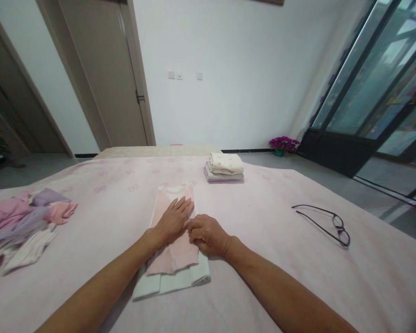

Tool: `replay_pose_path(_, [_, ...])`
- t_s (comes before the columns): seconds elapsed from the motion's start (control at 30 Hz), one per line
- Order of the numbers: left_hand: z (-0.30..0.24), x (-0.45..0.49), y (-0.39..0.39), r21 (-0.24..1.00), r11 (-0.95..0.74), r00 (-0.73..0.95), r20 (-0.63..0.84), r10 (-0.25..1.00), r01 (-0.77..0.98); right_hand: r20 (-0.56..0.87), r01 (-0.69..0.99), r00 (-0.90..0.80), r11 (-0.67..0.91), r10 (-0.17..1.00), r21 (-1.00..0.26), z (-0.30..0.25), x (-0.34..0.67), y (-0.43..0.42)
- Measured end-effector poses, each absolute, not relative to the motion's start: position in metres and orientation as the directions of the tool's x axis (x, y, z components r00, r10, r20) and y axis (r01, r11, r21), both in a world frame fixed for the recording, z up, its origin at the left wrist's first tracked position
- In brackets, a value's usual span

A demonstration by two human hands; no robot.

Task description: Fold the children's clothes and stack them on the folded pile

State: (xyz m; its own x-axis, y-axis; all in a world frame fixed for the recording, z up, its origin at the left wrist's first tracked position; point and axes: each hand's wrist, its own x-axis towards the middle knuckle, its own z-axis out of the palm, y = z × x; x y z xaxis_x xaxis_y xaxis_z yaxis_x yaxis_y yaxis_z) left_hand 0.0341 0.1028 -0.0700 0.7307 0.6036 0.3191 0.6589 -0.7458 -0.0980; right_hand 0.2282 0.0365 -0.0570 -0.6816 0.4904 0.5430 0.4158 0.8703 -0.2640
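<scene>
- Across the lower half of the view spreads the pink cover (256,277), the work surface for everything below.
- At its left edge lies the heap (31,217) of loose clothes, pink, lilac and striped, crumpled and well apart from the hands.
- Front and centre, the top (185,255), pale pink, lies flat with its neckline away from the person. It rests over a pale cloth (175,281), whose folded layers show beyond the near hem.
- Beyond and to the right sits the stack (225,167) of neatly folded cloth.
- Well off to the right, the glasses (339,229) lie with their arms unfolded.
- On the top, the left hand (175,217) presses palm down, fingers straight, grasping nothing.
- Just beside it, the right hand (208,233) is curled narrow at the top's right edge; whether it pinches fabric I cannot tell.
- The step in hand seems to be laying the top straight and working its right side. The next move likely calls for a steady left palm while the right fingers settle that edge without creases.
</scene>
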Motion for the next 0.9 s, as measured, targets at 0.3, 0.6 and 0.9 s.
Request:
replay_pose_path(0.3, [-0.052,-0.006,0.031,0.055,-0.846,0.737,0.465,0.491,0.53,0.555,0.58,-0.495,0.73,0.669,-0.361,-0.064,0.227,0.042])
replay_pose_path(0.6, [-0.034,-0.049,0.014,0.49,-0.83,0.828,0.324,0.458,0.267,0.457,0.635,-0.589,0.731,0.667,-0.248,-0.055,0.244,0.041])
replay_pose_path(0.9, [-0.012,-0.1,0.035,0.439,-0.693,0.733,0.106,0.672,0.571,0.333,0.483,-0.702,0.765,0.629,-0.426,-0.029,0.254,0.036])
